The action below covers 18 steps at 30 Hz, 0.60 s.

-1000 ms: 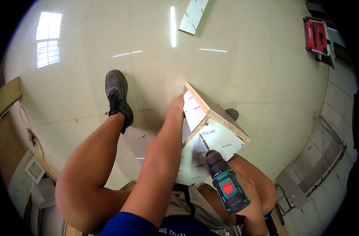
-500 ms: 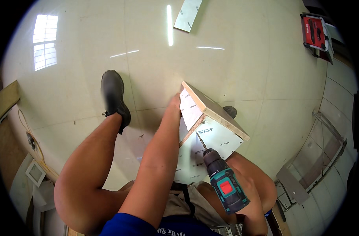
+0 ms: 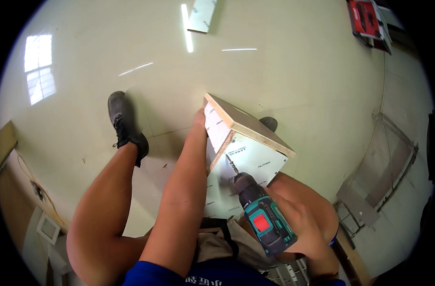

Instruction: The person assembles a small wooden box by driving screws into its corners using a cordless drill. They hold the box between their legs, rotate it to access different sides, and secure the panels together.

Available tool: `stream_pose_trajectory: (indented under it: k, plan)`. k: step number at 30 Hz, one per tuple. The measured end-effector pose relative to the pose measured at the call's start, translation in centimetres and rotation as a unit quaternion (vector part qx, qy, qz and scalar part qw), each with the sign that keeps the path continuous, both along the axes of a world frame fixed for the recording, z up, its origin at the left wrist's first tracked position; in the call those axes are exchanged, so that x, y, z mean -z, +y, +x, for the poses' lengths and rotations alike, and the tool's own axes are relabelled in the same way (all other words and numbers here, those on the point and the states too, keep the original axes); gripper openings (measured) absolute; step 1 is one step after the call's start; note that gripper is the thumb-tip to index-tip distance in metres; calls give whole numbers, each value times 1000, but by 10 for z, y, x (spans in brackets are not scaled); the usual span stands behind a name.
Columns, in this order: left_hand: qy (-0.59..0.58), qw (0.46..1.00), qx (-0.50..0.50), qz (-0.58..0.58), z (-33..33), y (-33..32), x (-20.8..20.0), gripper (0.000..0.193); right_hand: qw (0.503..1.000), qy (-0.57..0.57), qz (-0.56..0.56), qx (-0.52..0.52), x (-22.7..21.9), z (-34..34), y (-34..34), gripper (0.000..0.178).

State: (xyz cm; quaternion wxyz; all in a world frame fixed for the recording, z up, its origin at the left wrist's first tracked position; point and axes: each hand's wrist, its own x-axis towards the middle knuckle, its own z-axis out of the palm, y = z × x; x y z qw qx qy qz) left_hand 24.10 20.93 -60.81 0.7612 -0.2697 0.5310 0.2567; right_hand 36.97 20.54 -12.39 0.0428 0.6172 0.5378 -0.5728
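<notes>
Over 1 second, drifted lower and left in view: black shoe (image 3: 127,128) and wooden box (image 3: 246,143), with the drill (image 3: 262,212) tilted further left, bit near the white panel (image 3: 248,164).

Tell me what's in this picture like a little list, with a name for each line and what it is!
Left hand: pressed flat against the side of the wooden box
Right hand: gripping a teal and black cordless drill
Drill bit: pointing at the box's white panel; contact unclear
Box: plywood edges, white faces, tilted over the person's lap
Legs: bare left leg stretched out, ending in a black shoe
Floor: glossy pale tiles
Far off: a red and black case and a white board on the floor
</notes>
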Motion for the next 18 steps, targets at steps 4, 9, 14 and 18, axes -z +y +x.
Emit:
stream_pose_trajectory:
  k: [4, 9, 14, 18]
  plan:
    - [11, 997, 47, 53, -7, 4, -26, 54, 998, 23, -45, 25, -6, -1, 10, 74]
    - [22, 984, 129, 121, -9, 16, -107, 55, 999, -1, 7, -37, -6, 9, -8, 89]
    - [-2, 978, 171, 122, -10, 20, -172, 57, 999, -5, 7, -35, -4, 11, -21, 92]
    - [-85, 972, 181, 124, -18, 16, -196, 56, 999, 16, -7, -31, -1, 14, -24, 101]
